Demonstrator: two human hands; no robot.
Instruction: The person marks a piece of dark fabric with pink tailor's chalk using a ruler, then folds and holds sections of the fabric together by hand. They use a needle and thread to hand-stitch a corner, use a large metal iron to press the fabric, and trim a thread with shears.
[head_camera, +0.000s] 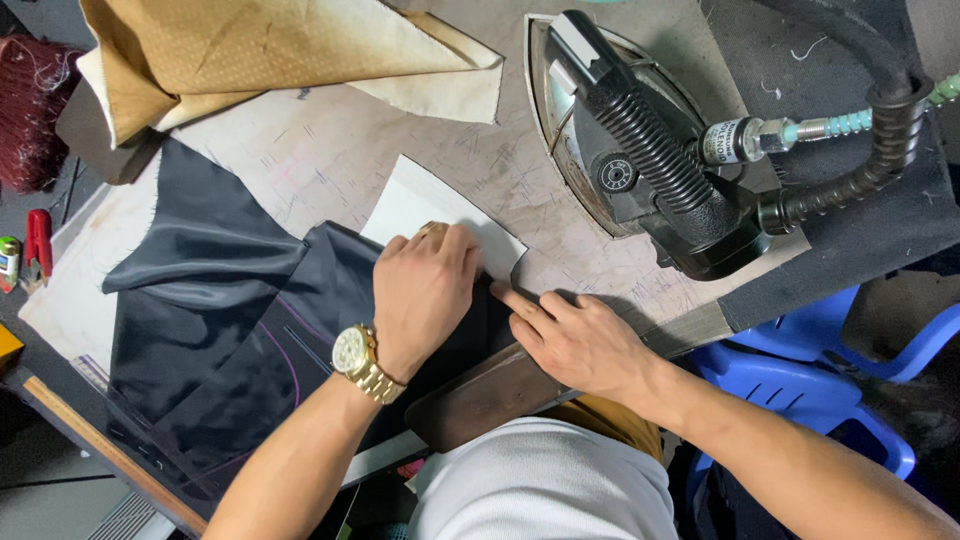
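My left hand (425, 290), with a gold wristwatch, presses down with curled fingers on a white card piece (425, 200). The card lies over the edge of black satin fabric (220, 300) spread on the worn work table (330, 150). My right hand (575, 340) rests flat just to the right. Its index finger stretches out and touches the fabric's edge below the card's corner. Purple chalk lines show on the fabric near my left wrist.
A heavy steam iron (640, 140) with a ribbed hose stands at the back right on a dark pad. Folded tan cloth (250, 50) lies at the back left. Red thread snips (38, 245) and a wooden ruler (110, 450) are on the left. A blue plastic stool (800, 385) is on the right.
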